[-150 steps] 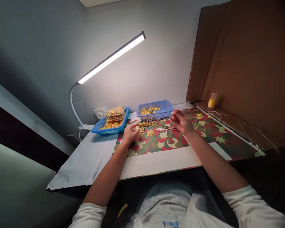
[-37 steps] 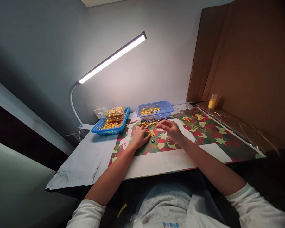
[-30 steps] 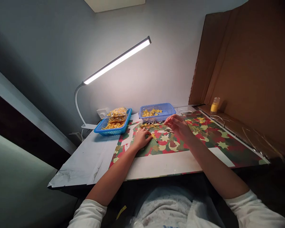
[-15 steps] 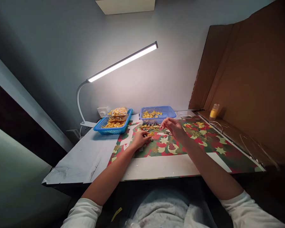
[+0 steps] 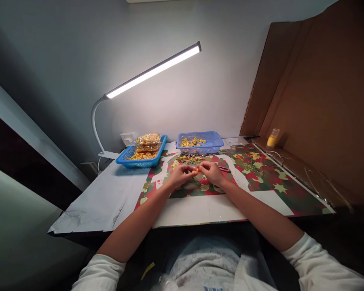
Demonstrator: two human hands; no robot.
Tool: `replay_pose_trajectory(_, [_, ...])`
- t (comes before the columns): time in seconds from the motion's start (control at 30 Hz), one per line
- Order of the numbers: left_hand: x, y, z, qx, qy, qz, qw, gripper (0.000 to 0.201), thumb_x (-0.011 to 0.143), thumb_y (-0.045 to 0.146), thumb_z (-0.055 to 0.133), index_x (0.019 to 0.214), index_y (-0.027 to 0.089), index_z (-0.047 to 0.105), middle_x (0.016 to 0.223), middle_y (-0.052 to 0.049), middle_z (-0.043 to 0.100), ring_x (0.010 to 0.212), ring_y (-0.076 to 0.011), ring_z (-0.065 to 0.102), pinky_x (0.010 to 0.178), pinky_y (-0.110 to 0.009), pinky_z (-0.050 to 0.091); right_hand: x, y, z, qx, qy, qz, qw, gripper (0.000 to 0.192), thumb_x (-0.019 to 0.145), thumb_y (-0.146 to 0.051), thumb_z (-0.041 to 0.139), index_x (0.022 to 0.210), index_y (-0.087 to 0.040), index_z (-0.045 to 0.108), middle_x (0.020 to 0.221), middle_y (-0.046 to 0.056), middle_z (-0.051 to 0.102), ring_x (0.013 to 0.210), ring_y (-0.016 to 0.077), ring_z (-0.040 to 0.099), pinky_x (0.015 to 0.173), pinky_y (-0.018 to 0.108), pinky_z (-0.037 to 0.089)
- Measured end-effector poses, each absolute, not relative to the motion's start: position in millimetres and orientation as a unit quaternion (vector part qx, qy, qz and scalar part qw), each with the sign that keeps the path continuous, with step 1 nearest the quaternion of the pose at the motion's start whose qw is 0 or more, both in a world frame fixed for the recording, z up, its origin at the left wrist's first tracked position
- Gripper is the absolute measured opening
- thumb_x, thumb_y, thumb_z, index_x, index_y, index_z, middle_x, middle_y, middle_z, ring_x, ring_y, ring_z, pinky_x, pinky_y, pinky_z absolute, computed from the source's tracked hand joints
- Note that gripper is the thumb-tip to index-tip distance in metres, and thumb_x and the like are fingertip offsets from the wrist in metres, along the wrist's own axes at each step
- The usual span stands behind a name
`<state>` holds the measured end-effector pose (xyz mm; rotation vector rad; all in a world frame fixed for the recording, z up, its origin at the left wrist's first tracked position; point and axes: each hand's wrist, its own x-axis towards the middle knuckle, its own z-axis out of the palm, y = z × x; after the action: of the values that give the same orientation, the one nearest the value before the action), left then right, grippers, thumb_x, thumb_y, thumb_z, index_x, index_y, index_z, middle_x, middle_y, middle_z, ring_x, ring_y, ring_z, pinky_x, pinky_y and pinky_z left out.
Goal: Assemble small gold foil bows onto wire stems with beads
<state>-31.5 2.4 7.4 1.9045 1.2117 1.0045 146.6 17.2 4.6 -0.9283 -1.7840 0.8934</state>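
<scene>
Over the middle of the patterned mat, my left hand (image 5: 180,176) pinches a small yellow ribbon bow (image 5: 195,171). My right hand (image 5: 211,173) meets it there, fingertips closed at the same bow. Whether a bell or a tie is also between the fingers is hidden. Just beyond my hands lie gold twist ties (image 5: 188,160) in a loose bunch, with a row of small silver bells (image 5: 197,155) behind them. A pink-handled tool (image 5: 224,169) lies beside my right hand, partly covered by it.
A blue basket (image 5: 139,163) at the left holds yellow bows and filled plastic bags. Another blue basket (image 5: 214,149) at the back contains loose bows. A desk lamp (image 5: 153,72) lights the table. Gold ties (image 5: 251,165) lie at the right, near a yellow-filled bottle (image 5: 273,138) and cardboard (image 5: 315,89).
My right hand has come down and left to meet my left hand at the bow. The silver bell seen beside the left fingers is now out of sight. The view has shifted slightly.
</scene>
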Motion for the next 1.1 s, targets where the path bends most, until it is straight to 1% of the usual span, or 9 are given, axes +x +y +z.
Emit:
replay_pose_trajectory(0.1, [-32,0,11,0.753,0.433,0.422,0.258,0.032,0.073,0.047,0.067,0.088,0.019,0.067,0.078,-0.002,0.066,0.061,-0.0112,0.052,0.057,-0.023,0.040,146,16,3,-0.370,-0.706,0.369,0.477,0.033,0.080,-0.045,0.052,0.059,-0.019,0.053,0.060,0.001,0.053,0.060,0.0143,0.047,0.057,0.027,0.037])
replay_pose_trajectory(0.23, [-34,1,10,0.781,0.425,0.399,0.226,0.025,0.077,0.044,0.064,0.075,0.019,0.064,0.068,0.000,0.062,0.061,-0.0117,0.050,0.058,-0.024,0.039,146,16,2,-0.356,-0.707,0.368,0.488,0.033,0.079,-0.045,0.052,0.059,-0.019,0.052,0.061,0.001,0.054,0.062,0.0145,0.048,0.058,0.027,0.039])
replay_pose_trajectory(0.33, [-36,3,9,0.788,0.428,0.386,0.218,0.025,0.077,0.044,0.063,0.072,0.020,0.062,0.065,0.000,0.060,0.060,-0.0124,0.050,0.057,-0.024,0.038,146,15,2,-0.353,-0.712,0.359,0.489,0.033,0.080,-0.044,0.052,0.058,-0.019,0.052,0.060,0.001,0.054,0.061,0.0142,0.048,0.058,0.027,0.040])
replay_pose_trajectory(0.47, [-36,3,10,0.797,0.427,0.370,0.211,0.024,0.078,0.044,0.060,0.074,0.020,0.060,0.067,0.000,0.060,0.062,-0.0130,0.050,0.059,-0.025,0.038,146,16,1,-0.353,-0.719,0.352,0.484,0.032,0.080,-0.043,0.054,0.060,-0.018,0.057,0.062,0.001,0.057,0.061,0.0138,0.050,0.060,0.027,0.041])
replay_pose_trajectory(0.67, [-35,1,14,0.798,0.426,0.352,0.239,0.029,0.078,0.047,0.059,0.068,0.020,0.056,0.060,0.002,0.056,0.057,-0.0118,0.047,0.055,-0.024,0.037,146,19,0,-0.354,-0.721,0.341,0.489,0.032,0.079,-0.043,0.055,0.059,-0.018,0.059,0.062,0.002,0.057,0.063,0.0146,0.051,0.061,0.028,0.041])
replay_pose_trajectory(0.8, [-33,2,13,0.779,0.423,0.373,0.274,0.032,0.081,0.047,0.054,0.067,0.019,0.051,0.061,0.002,0.054,0.054,-0.0108,0.045,0.052,-0.023,0.036,144,16,1,-0.361,-0.691,0.355,0.515,0.030,0.077,-0.042,0.056,0.060,-0.018,0.059,0.065,0.003,0.060,0.066,0.0162,0.054,0.063,0.030,0.043])
replay_pose_trajectory(0.9, [-32,3,13,0.764,0.431,0.380,0.295,0.032,0.082,0.047,0.051,0.066,0.020,0.045,0.058,0.003,0.048,0.053,-0.0107,0.041,0.050,-0.023,0.032,140,13,2,-0.368,-0.661,0.372,0.537,0.029,0.076,-0.043,0.057,0.061,-0.019,0.059,0.066,0.004,0.061,0.068,0.0175,0.056,0.066,0.031,0.045])
replay_pose_trajectory(1.0, [-31,5,12,0.758,0.432,0.387,0.299,0.032,0.082,0.046,0.050,0.065,0.020,0.043,0.058,0.004,0.044,0.054,-0.0107,0.039,0.051,-0.023,0.033,136,13,2,-0.373,-0.641,0.384,0.550,0.030,0.075,-0.045,0.058,0.061,-0.019,0.059,0.066,0.004,0.062,0.069,0.0183,0.057,0.067,0.032,0.046])
replay_pose_trajectory(1.1, [-29,7,10,0.739,0.420,0.424,0.311,0.034,0.081,0.048,0.053,0.065,0.019,0.045,0.061,0.003,0.047,0.058,-0.0106,0.042,0.055,-0.023,0.036,134,13,2,-0.376,-0.620,0.397,0.562,0.032,0.074,-0.048,0.059,0.061,-0.019,0.059,0.066,0.004,0.062,0.068,0.0187,0.057,0.065,0.032,0.046])
